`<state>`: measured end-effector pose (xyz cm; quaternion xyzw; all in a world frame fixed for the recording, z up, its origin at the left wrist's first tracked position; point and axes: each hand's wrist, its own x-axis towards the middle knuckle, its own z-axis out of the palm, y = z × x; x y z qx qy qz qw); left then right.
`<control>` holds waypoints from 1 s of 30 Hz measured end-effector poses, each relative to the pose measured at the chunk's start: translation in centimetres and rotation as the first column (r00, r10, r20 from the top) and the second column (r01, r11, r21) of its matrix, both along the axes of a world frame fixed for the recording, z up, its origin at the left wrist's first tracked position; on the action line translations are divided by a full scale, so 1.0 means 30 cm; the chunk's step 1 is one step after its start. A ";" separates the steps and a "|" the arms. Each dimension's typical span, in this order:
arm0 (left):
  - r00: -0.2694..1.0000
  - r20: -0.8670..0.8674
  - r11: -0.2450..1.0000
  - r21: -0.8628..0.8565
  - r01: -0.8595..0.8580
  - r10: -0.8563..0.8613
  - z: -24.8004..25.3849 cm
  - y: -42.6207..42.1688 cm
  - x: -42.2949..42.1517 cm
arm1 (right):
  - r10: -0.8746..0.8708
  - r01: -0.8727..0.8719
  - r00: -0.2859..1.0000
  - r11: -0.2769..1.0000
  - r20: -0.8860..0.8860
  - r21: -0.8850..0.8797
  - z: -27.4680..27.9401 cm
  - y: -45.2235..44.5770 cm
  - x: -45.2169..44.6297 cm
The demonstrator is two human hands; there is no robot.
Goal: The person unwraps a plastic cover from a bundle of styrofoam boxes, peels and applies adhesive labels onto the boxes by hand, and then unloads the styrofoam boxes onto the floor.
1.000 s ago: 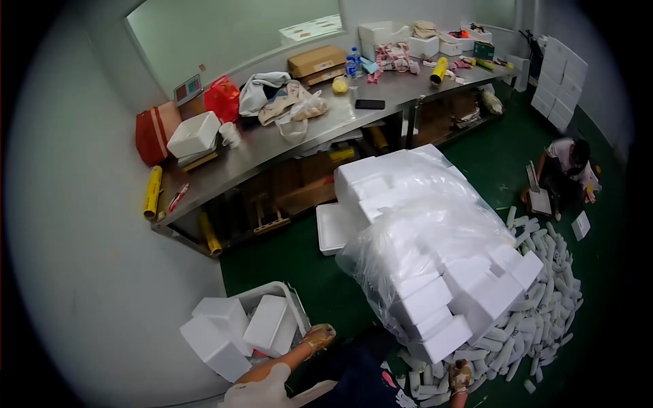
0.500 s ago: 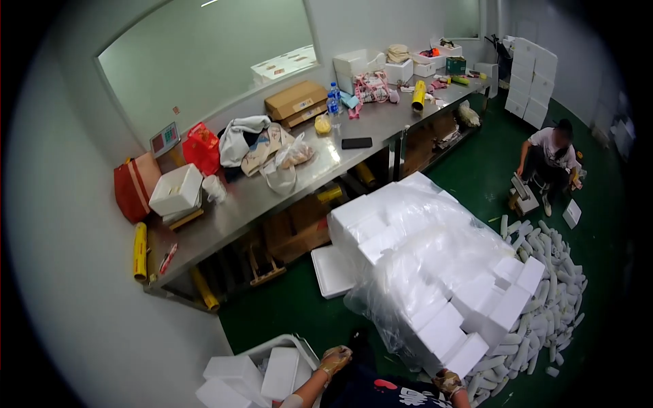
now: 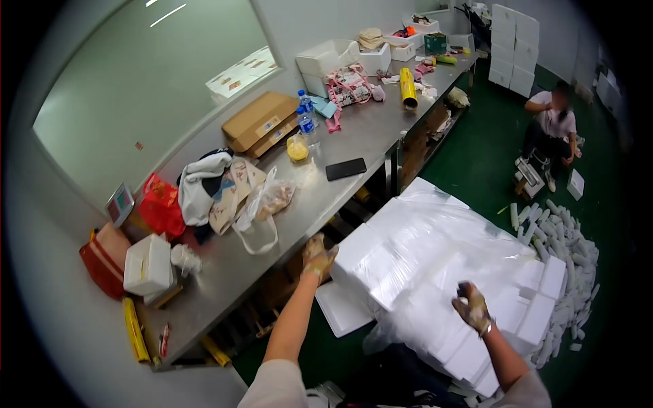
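Note:
My left hand (image 3: 317, 258), in a stained glove, is stretched out beside the left corner of the white foam boxes (image 3: 367, 255), near the steel table's front edge. Its fingers are apart and nothing shows in them. Over the boxes' right part my right hand (image 3: 474, 307), gloved too, is raised with fingers partly spread and holds nothing visible. Clear plastic sheeting (image 3: 435, 231) lies across the stacked boxes. A white foam lid (image 3: 340, 309) rests on the floor to their left.
A steel table (image 3: 320, 160) along the wall bears a black phone (image 3: 345, 169), bags, bottles and cartons. Pale long pieces (image 3: 568, 251) are heaped on the floor at right. A seated person (image 3: 552, 129) is behind them, near stacked white boxes (image 3: 513, 51).
Both my hands have moved up and forward from near my body to the foam boxes. The view has shifted closer to the table. The seated person has raised a hand toward the head.

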<state>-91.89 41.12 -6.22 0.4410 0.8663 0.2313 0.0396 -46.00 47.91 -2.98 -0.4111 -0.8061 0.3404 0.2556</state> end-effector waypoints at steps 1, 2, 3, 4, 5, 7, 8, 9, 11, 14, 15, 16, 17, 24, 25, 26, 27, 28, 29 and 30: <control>0.998 0.034 0.991 -0.129 -0.047 0.051 0.070 0.144 -0.066 | 0.021 -0.024 0.999 0.996 -0.034 -0.089 -0.037 0.118 -0.141; 0.998 -0.050 0.992 -0.123 -0.035 0.029 0.020 0.255 -0.152 | 0.098 -0.099 0.995 0.990 -0.021 -0.102 -0.071 0.235 -0.288; 0.990 -0.138 0.994 -0.109 -0.024 0.009 -0.029 0.384 -0.252 | 0.194 -0.196 0.980 0.979 -0.037 -0.057 -0.099 0.350 -0.441; 0.985 -0.175 0.981 -0.192 -0.027 -0.007 -0.095 0.484 -0.338 | 0.267 -0.272 0.952 0.962 -0.147 -0.012 -0.131 0.465 -0.603; 0.994 -0.090 0.899 -0.437 0.018 -0.064 -0.111 0.581 -0.404 | 0.308 -0.308 0.949 0.951 -0.072 0.007 -0.143 0.589 -0.768; 0.917 -0.373 0.918 -0.396 -0.021 -0.140 -0.194 0.656 -0.437 | 0.322 -0.311 0.945 0.936 -0.047 0.164 -0.195 0.837 -1.067; 0.932 -0.317 0.898 -0.440 0.022 -0.178 -0.186 0.674 -0.428 | 0.363 -0.273 0.905 0.895 -0.222 0.352 -0.263 0.963 -1.214; 0.939 -0.277 0.879 -0.474 0.051 -0.204 -0.151 0.696 -0.436 | 0.349 -0.320 0.931 0.920 -0.105 0.224 -0.208 1.076 -1.358; 0.944 -0.247 0.889 -0.451 0.086 -0.216 -0.141 0.710 -0.449 | 0.210 -0.140 0.947 0.951 -0.245 0.275 -0.213 1.285 -1.670; 0.949 -0.221 0.872 -0.480 0.096 -0.227 -0.130 0.733 -0.470 | 0.028 -0.019 0.998 0.985 -0.047 0.173 -0.145 1.576 -2.105; 0.945 -0.225 0.866 -0.489 0.100 -0.237 -0.134 0.742 -0.483 | -0.065 0.069 0.998 0.979 -0.028 0.191 -0.105 1.645 -2.224; 0.950 -0.200 0.873 -0.471 0.123 -0.242 -0.141 0.742 -0.492 | -0.156 0.156 0.988 0.966 -0.014 0.207 -0.072 1.704 -2.332; 0.952 -0.180 0.880 -0.452 0.145 -0.249 -0.143 0.744 -0.502 | -0.210 0.195 0.976 0.960 0.055 0.199 -0.074 1.791 -2.433; 0.951 -0.155 0.931 -0.296 0.213 -0.267 -0.174 0.747 -0.527 | -0.211 0.211 0.977 0.977 0.014 -0.040 -0.255 1.952 -2.655; 0.950 -0.137 0.927 -0.296 0.231 -0.281 -0.174 0.743 -0.524 | -0.162 0.140 0.948 0.985 -0.274 -0.100 -0.281 1.938 -2.601; 0.949 -0.159 0.929 -0.302 0.215 -0.272 -0.179 0.736 -0.531 | -0.120 0.059 0.838 0.990 -0.533 -0.129 -0.299 1.913 -2.522; 0.949 -0.176 0.932 -0.300 0.203 -0.263 -0.190 0.736 -0.527 | -0.079 0.046 0.810 0.996 -0.581 -0.071 -0.213 1.824 -2.352; 0.933 -0.217 0.894 -0.411 0.179 -0.287 -0.192 0.737 -0.525 | -0.043 0.039 0.780 0.999 -0.625 -0.020 -0.050 1.667 -2.117; 0.938 -0.203 0.905 -0.382 0.188 -0.281 -0.216 0.730 -0.529 | -0.038 0.059 0.828 0.998 -0.560 0.020 0.028 1.521 -1.896; 0.940 -0.190 0.907 -0.370 0.200 -0.285 -0.219 0.727 -0.525 | 0.010 -0.015 0.560 1.000 -0.829 0.002 -0.045 1.398 -1.742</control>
